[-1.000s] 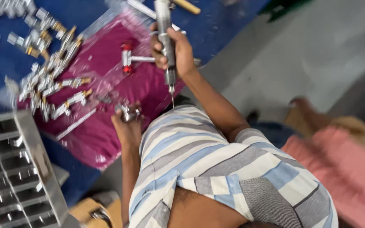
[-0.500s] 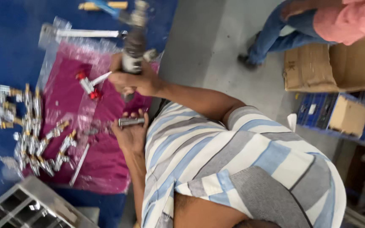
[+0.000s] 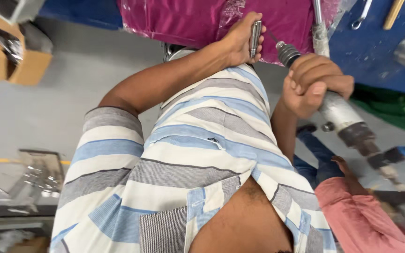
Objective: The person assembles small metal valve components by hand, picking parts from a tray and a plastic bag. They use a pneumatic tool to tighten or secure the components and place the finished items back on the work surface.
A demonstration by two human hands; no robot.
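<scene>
— What has shifted since the earlier frames?

— The view has been swung round: the spread of loose metal parts is no longer seen, and the two hands have been brought close together at the near edge of the bench.

— What is seen nearest?

— A striped shirt (image 3: 202, 154) in grey, white and blue fills the foreground. Beyond it, the left hand (image 3: 238, 43) is closed around a small metal fitting (image 3: 255, 37), which is pinched between fingers and thumb with its long axis upright in the picture.

— And the other hand?

— The right hand (image 3: 316, 85) is clenched around the body of a pneumatic screwdriver (image 3: 345, 119). The tool is slanted from lower right to upper left, and its chuck (image 3: 287, 52) is pointed at the fitting. The fitting lies just left of the thin bit; whether they touch cannot be told. The left hand is nearer the fitting.

— What surface lies behind?

— A magenta cloth (image 3: 188, 18) under clear plastic is spread on a blue bench (image 3: 376, 51), where a wrench (image 3: 363, 14) and a wooden handle (image 3: 393, 13) are lying.

— And the room?

— A grey floor (image 3: 48, 112) is seen, with a cardboard box (image 3: 19, 63) at the left. Another person in a pink shirt (image 3: 357, 211) is seen at lower right.
</scene>
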